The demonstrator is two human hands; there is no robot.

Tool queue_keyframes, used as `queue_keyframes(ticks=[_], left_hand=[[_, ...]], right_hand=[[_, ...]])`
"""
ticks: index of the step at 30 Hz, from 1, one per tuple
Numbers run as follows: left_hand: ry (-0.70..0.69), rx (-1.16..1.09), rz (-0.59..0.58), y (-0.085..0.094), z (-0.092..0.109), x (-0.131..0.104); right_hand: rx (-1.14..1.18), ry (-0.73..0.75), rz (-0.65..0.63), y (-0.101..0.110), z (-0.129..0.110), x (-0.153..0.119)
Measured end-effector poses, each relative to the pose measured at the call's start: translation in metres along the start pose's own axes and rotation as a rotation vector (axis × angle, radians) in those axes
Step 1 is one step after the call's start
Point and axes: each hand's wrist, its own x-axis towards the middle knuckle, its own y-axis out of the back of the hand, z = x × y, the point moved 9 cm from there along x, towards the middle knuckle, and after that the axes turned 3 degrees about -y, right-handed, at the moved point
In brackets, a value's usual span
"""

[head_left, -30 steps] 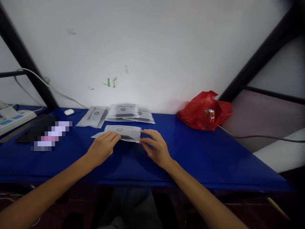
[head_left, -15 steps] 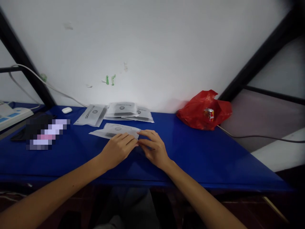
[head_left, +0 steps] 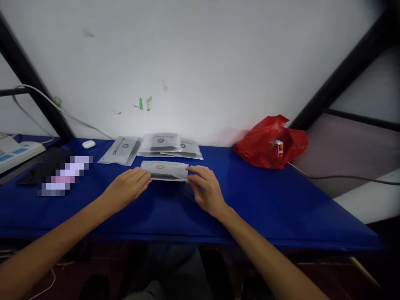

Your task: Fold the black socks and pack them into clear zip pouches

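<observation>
A frosted zip pouch (head_left: 165, 170) with a printed logo and something dark inside is held slightly tilted over the blue table. My left hand (head_left: 129, 183) pinches its near left corner, fingers closed. On the opposite side, my right hand (head_left: 206, 189) grips the right edge between thumb and fingers. Just behind lie more pouches of the same kind: a single flat pouch (head_left: 121, 151) at the left and a small pile of pouches (head_left: 161, 142) by the wall.
A red plastic bag (head_left: 259, 143) with a can (head_left: 276, 148) at its opening sits at the right rear. A white oval case (head_left: 88, 144), a black item (head_left: 51, 164) and a white device with blue keys (head_left: 21, 152) occupy the left of the blue table (head_left: 265, 208).
My left hand has slid leftward along the pouch's near edge to its left corner. The pouch now looks flatter and straighter, while my right hand has shifted slightly right.
</observation>
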Motion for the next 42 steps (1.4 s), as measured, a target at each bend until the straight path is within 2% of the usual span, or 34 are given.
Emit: queue_keyframes(ticks=[8,11,14,17,19,21,25,28,30,33,37,40,42], left_hand=[[0.157,-0.090,-0.080,-0.002,-0.045,-0.033],[0.227,-0.162,-0.128,-0.003,-0.054,-0.042],[0.250,-0.310,-0.290,-0.004,-0.042,-0.045],[0.194,-0.470,-0.455,0.001,-0.011,-0.035],[0.155,-0.518,-0.430,0.010,0.002,-0.017],[0.173,-0.504,-0.355,0.009,0.000,0.003],[0.206,-0.395,-0.245,-0.026,-0.026,0.023],[0.204,-0.369,-0.237,-0.059,-0.038,0.020],[0.236,-0.362,-0.235,-0.071,-0.041,0.014],[0.304,-0.273,-0.242,-0.071,-0.038,0.010],[0.394,-0.162,-0.335,-0.059,-0.030,0.013],[0.435,-0.231,-0.410,-0.056,-0.027,0.015],[0.462,-0.319,-0.397,-0.057,-0.030,0.016]], right_hand=[[-0.028,-0.024,0.034,0.005,0.009,0.001],[-0.045,-0.029,0.039,0.005,0.011,0.001],[-0.098,-0.050,0.056,0.003,0.019,0.002],[-0.195,-0.111,0.036,-0.004,0.034,0.002],[-0.260,-0.152,-0.001,-0.009,0.042,0.001],[-0.286,-0.173,-0.022,-0.012,0.043,-0.001],[-0.174,-0.087,-0.077,-0.014,0.019,-0.004],[-0.064,0.011,-0.223,-0.027,-0.001,-0.007],[-0.052,0.024,-0.293,-0.034,-0.005,-0.010],[-0.081,-0.015,-0.322,-0.040,0.003,-0.012],[-0.114,-0.140,-0.278,-0.040,0.020,-0.012],[-0.131,-0.276,-0.266,-0.041,0.036,-0.015],[-0.129,-0.310,-0.282,-0.045,0.042,-0.018]])
